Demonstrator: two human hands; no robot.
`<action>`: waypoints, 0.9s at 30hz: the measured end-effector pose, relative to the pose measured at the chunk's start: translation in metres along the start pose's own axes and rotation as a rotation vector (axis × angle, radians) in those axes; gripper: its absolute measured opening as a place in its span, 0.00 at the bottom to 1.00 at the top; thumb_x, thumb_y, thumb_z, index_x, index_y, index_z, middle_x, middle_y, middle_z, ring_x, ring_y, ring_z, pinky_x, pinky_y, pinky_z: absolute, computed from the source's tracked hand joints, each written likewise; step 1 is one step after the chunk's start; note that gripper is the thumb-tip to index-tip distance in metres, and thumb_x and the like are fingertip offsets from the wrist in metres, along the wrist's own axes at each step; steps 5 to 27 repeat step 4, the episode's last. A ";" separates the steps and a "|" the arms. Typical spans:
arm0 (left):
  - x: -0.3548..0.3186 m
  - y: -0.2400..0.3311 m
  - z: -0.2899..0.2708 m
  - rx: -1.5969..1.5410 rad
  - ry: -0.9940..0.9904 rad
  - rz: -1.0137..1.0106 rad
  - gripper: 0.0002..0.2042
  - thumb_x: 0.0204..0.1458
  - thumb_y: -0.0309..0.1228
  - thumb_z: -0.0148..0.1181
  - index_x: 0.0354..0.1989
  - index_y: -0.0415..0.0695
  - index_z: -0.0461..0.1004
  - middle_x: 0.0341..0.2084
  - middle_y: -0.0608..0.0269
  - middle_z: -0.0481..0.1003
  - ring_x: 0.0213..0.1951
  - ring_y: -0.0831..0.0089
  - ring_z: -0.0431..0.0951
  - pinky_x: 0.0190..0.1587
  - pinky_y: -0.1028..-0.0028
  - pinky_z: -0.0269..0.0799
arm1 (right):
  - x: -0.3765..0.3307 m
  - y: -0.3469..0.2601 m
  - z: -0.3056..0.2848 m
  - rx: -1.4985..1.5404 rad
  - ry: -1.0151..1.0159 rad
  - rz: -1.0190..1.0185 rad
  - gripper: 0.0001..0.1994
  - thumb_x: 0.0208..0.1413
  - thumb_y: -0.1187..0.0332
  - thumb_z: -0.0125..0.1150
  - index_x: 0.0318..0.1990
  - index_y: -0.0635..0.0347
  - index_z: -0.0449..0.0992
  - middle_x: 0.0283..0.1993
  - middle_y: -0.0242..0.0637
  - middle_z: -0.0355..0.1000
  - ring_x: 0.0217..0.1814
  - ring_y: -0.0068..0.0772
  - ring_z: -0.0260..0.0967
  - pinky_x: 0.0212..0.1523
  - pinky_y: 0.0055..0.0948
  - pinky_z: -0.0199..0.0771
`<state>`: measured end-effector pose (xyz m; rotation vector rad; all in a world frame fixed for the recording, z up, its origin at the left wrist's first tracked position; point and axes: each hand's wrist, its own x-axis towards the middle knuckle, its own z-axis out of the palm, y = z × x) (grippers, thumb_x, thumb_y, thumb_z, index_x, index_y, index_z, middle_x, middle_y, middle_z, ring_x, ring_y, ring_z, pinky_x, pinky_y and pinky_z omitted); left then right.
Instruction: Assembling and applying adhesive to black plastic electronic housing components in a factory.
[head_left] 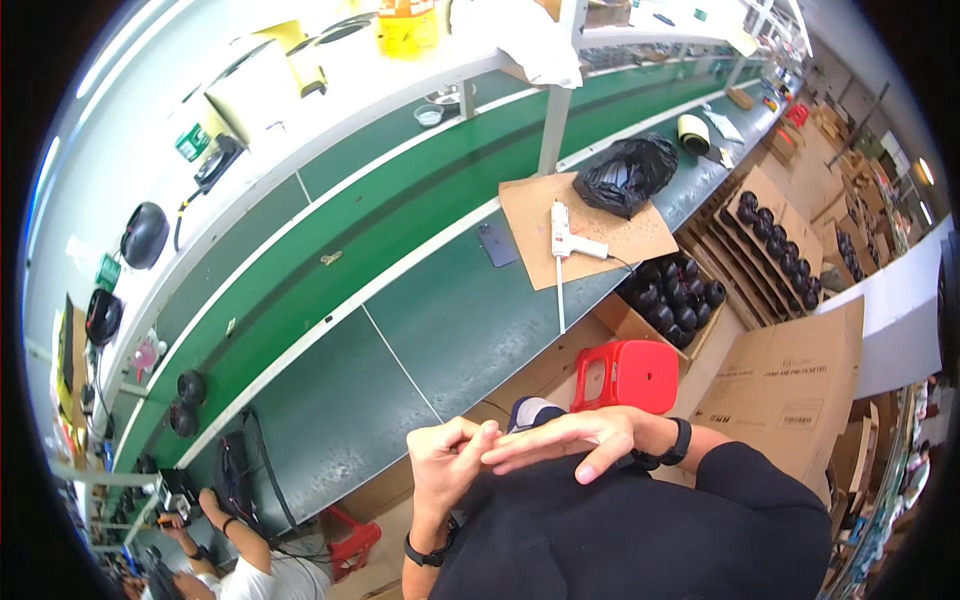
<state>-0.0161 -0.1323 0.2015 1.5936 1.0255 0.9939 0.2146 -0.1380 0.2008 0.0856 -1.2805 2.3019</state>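
My left hand [447, 464] is curled closed in front of my chest, its thumb up against the fingers. Whether anything lies inside it is hidden. My right hand [570, 440] is stretched out flat toward it, thumb apart, and its fingertips meet the left hand's curled fingers. No object shows in the right hand. Beyond my hands runs a dark green workbench [455, 320]. On it, a white glue gun [570, 235] with a long glue stick lies on a cardboard sheet [525, 205], near a black plastic bag [628, 175]. A phone [497, 245] rests beside the sheet.
A red stool [630, 376] stands just past my right hand. Behind it is a box of round black parts [672, 300], with a large cardboard carton [785, 370] at right. At lower left a co-worker in a white shirt [275, 578] works by a black bag [235, 465]. A shelf overhangs the bench.
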 end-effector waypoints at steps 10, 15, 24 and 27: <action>0.024 -0.011 -0.007 0.056 0.011 0.207 0.14 0.47 0.22 0.68 0.45 0.41 0.81 0.35 0.55 0.82 0.36 0.65 0.83 0.40 0.77 0.77 | 0.014 -0.014 -0.024 0.316 0.192 -0.128 0.57 0.53 0.46 0.65 0.75 0.64 0.28 0.79 0.50 0.37 0.80 0.49 0.37 0.78 0.50 0.34; 0.024 -0.011 -0.007 0.056 0.011 0.207 0.14 0.47 0.22 0.68 0.45 0.41 0.81 0.35 0.55 0.82 0.36 0.65 0.83 0.40 0.77 0.77 | 0.014 -0.014 -0.024 0.316 0.192 -0.128 0.57 0.53 0.46 0.65 0.75 0.64 0.28 0.79 0.50 0.37 0.80 0.49 0.37 0.78 0.50 0.34; 0.024 -0.011 -0.007 0.056 0.011 0.207 0.14 0.47 0.22 0.68 0.45 0.41 0.81 0.35 0.55 0.82 0.36 0.65 0.83 0.40 0.77 0.77 | 0.014 -0.014 -0.024 0.316 0.192 -0.128 0.57 0.53 0.46 0.65 0.75 0.64 0.28 0.79 0.50 0.37 0.80 0.49 0.37 0.78 0.50 0.34; 0.024 -0.011 -0.007 0.056 0.011 0.207 0.14 0.47 0.22 0.68 0.45 0.41 0.81 0.35 0.55 0.82 0.36 0.65 0.83 0.40 0.77 0.77 | 0.014 -0.014 -0.024 0.316 0.192 -0.128 0.57 0.53 0.46 0.65 0.75 0.64 0.28 0.79 0.50 0.37 0.80 0.49 0.37 0.78 0.50 0.34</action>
